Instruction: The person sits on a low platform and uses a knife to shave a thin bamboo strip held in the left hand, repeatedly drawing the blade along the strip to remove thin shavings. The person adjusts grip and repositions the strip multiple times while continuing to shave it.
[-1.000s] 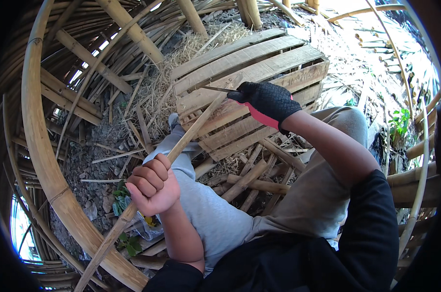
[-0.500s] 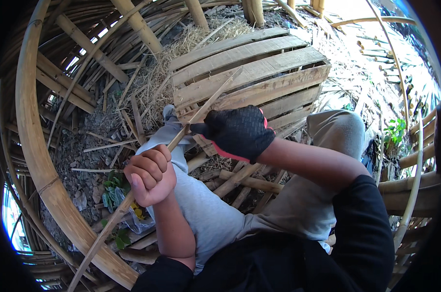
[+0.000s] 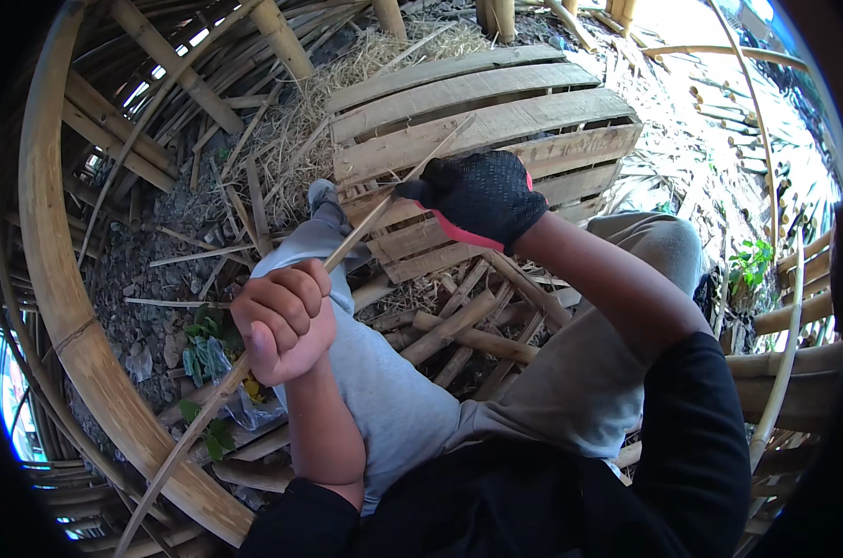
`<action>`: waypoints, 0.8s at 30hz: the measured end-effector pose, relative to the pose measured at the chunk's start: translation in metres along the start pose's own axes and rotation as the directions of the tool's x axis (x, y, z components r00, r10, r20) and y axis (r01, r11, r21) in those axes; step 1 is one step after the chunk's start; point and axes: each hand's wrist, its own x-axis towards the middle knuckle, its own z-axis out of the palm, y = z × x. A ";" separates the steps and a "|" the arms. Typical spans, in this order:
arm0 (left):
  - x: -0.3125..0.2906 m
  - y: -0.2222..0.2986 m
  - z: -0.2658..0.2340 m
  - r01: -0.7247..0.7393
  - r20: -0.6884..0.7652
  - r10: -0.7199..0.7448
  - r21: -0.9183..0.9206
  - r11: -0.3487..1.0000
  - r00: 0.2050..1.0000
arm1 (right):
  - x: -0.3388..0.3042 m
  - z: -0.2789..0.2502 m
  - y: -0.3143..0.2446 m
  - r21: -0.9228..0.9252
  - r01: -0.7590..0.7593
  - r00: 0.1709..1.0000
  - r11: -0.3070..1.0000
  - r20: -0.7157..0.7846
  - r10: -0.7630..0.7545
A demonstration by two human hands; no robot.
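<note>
A long, thin bamboo strip (image 3: 370,221) runs slantwise from the lower left up toward the wooden slats. My bare left hand (image 3: 285,321) is wrapped in a fist around its middle. My right hand (image 3: 484,197), in a black glove with a pinkish-red edge, is closed farther up the strip. Its thumb side touches the strip near the far tip. Whatever lies inside the gloved fingers is hidden. The strip's far tip shows beyond the glove, over the slats.
A slatted wooden pallet (image 3: 477,119) lies in front of my legs. A thick bent bamboo pole (image 3: 77,325) curves along my left. Cut bamboo pieces (image 3: 472,344) lie between my legs. Dry straw (image 3: 291,139), a clear plastic bag (image 3: 245,405) and a green plant (image 3: 749,265) are around.
My gloved right hand has slid up along the strip, away from my left hand. My left hand keeps its grip with little movement. The view has shifted slightly.
</note>
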 end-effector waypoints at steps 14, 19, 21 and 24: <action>-0.001 0.012 -0.003 0.011 0.058 -0.011 -0.003 1.000 0.998 | -0.001 -0.014 -0.018 -0.033 -0.048 0.999 0.998 0.002 0.048; 0.000 0.006 -0.006 0.004 0.040 -0.004 -0.015 1.000 0.999 | 0.011 -0.007 0.061 -0.255 -0.177 0.970 0.950 0.116 0.212; 0.000 0.010 -0.009 -0.002 0.043 0.003 -0.019 1.000 0.999 | 0.010 -0.016 0.026 -0.101 -0.188 0.962 0.977 0.181 0.203; -0.004 0.015 -0.007 -0.006 0.032 0.007 -0.009 1.000 0.999 | 0.000 -0.007 0.009 -0.098 -0.023 1.000 0.995 -0.004 0.023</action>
